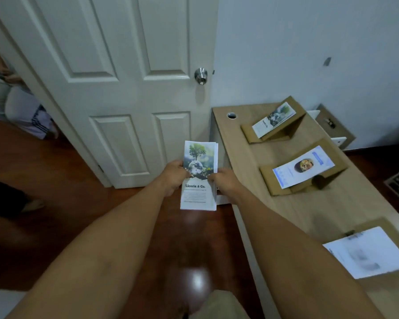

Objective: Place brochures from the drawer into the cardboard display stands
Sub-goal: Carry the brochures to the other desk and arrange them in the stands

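A stack of brochures with a tree-and-globe picture and the words "Liceria & Co." is held upright over the floor, left of the desk. My left hand grips its left edge and my right hand grips its right edge. On the desk, the far cardboard display stand carries one matching tree brochure. The middle stand carries a white and blue brochure. A third cardboard stand at the near right holds a clipboard with white paper.
The light wooden desk runs along the right, with a cable hole at its far corner. A white panelled door with a metal knob stands ahead. A seated person shows through the doorway at left. The floor is dark glossy wood.
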A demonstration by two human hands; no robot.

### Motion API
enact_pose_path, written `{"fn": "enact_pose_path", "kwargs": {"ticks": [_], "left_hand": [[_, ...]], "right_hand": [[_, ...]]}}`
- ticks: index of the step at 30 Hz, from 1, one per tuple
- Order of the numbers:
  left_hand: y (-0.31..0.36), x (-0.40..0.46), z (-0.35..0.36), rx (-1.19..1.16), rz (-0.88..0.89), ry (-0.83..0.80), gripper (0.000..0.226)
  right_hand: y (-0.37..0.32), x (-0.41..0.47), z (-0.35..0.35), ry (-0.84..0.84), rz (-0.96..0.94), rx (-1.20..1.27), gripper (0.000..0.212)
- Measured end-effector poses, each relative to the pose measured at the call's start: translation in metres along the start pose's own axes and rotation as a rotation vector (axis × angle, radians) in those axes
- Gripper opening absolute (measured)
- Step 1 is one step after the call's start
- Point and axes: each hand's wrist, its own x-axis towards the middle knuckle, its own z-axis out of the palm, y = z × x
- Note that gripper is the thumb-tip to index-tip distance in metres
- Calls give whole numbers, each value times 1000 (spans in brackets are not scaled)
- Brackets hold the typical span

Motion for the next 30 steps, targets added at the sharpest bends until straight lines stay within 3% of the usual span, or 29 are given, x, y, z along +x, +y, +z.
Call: {"fn": "enact_pose_path", "kwargs": {"ticks": [12, 30], "left_hand": [[63, 143, 18, 76, -16, -110, 31], [169, 354, 124, 173, -24, -299, 26]], "right_hand": [[-45, 111, -36, 122, 43, 73, 26], [-101, 280, -159, 269, 73, 138, 28]]}}
